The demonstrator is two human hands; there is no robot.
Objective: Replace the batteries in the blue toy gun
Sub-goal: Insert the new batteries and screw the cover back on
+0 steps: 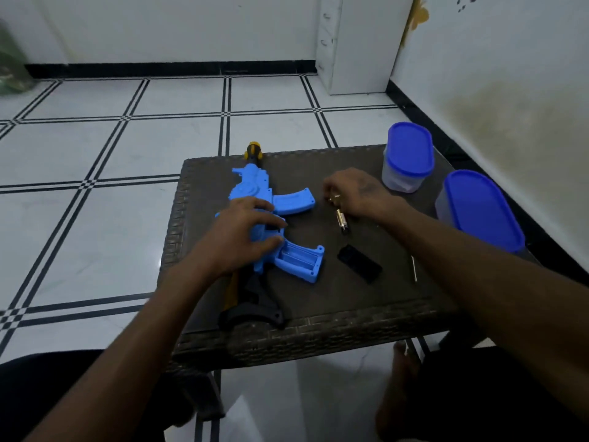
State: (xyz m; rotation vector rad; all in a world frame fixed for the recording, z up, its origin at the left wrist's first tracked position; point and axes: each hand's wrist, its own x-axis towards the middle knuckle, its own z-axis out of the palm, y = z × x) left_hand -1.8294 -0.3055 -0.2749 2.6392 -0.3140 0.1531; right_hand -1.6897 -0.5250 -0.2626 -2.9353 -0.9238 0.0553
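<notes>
Blue toy gun (255, 199) lies lengthwise on the left half of the dark woven worktop (366, 314), muzzle at the far edge, black stock (251, 304) at the near edge. Its grip points right; the battery compartment (299, 258) in it is uncovered and looks empty.

Left hand (242, 232) rests on the gun's middle, fingers (267, 205) spread and fairly straight across the blue body, thumb tip just beside the open compartment. Not curled round anything.

Right hand (357, 193) sits to the right of the gun, near the worktop's centre, fingers bent down and pinching a small gold-coloured battery (334, 197). A second battery (342, 221) lies on the worktop just below that hand, apart from the gun.

Black compartment cover (359, 263) lies flat right of the grip, not touching it. A thin metal tool (413, 268) lies nearer the right edge. Two clear tubs with blue lids (409, 154) (481, 208) stand at the far right corner and right edge.
</notes>
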